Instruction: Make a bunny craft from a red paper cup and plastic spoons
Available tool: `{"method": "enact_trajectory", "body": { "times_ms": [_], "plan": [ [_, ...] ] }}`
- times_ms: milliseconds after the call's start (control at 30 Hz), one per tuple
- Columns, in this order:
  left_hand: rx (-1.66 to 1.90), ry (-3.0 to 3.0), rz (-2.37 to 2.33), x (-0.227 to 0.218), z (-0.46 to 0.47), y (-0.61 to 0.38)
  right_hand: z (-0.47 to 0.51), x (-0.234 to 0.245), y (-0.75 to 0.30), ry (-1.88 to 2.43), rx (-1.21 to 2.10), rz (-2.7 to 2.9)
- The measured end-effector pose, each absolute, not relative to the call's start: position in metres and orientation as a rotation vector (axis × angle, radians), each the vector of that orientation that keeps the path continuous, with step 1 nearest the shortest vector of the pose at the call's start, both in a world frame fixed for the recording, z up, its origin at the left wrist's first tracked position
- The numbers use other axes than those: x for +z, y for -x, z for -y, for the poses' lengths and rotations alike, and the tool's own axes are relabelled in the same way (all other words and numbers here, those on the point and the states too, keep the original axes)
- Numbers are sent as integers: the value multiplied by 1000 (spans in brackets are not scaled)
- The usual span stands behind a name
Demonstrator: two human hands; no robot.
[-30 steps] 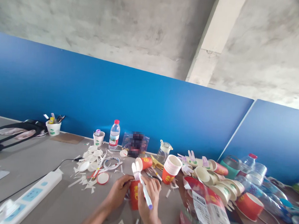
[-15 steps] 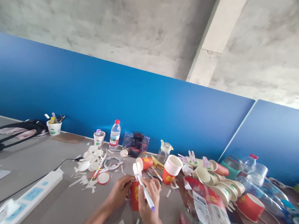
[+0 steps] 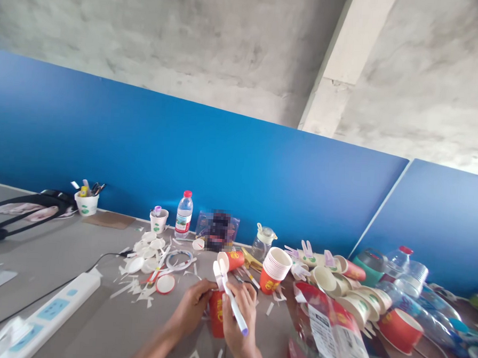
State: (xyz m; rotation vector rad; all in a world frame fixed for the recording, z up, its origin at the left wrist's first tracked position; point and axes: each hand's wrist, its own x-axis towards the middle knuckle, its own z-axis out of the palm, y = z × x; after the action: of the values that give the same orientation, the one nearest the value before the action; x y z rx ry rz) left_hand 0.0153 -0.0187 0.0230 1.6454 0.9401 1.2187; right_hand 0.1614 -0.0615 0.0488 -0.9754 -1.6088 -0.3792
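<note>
A red cup (image 3: 216,311) with white ears sat gripped by the left hand (image 3: 193,305); the right hand (image 3: 237,318) clasped a marker (image 3: 235,311). Cup stack (image 3: 273,270) stood just beyond.

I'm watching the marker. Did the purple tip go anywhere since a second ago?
Yes, a little. The marker in the right hand has shifted its purple tip slightly rightward, toward the stack of red cups, which stayed put on the table.

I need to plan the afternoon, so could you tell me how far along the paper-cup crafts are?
Done: several eared cups lie by the blue divider, and scraps show much cutting. In hand: the left hand steadies a red cup with white ears while the right hand holds a marker. Left: a stack of plain cups.
</note>
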Motion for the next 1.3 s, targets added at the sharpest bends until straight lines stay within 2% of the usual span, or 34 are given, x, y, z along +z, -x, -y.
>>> {"method": "enact_trajectory", "body": {
  "times_ms": [333, 1300],
  "plan": [
    [1206, -1697, -930, 33, 25, -16, 63, 48, -164, 891, -276, 1586],
    [1228, -1760, -892, 24, 21, -17, 64, 58, -164, 887, -387, 1588]
  ]
}}
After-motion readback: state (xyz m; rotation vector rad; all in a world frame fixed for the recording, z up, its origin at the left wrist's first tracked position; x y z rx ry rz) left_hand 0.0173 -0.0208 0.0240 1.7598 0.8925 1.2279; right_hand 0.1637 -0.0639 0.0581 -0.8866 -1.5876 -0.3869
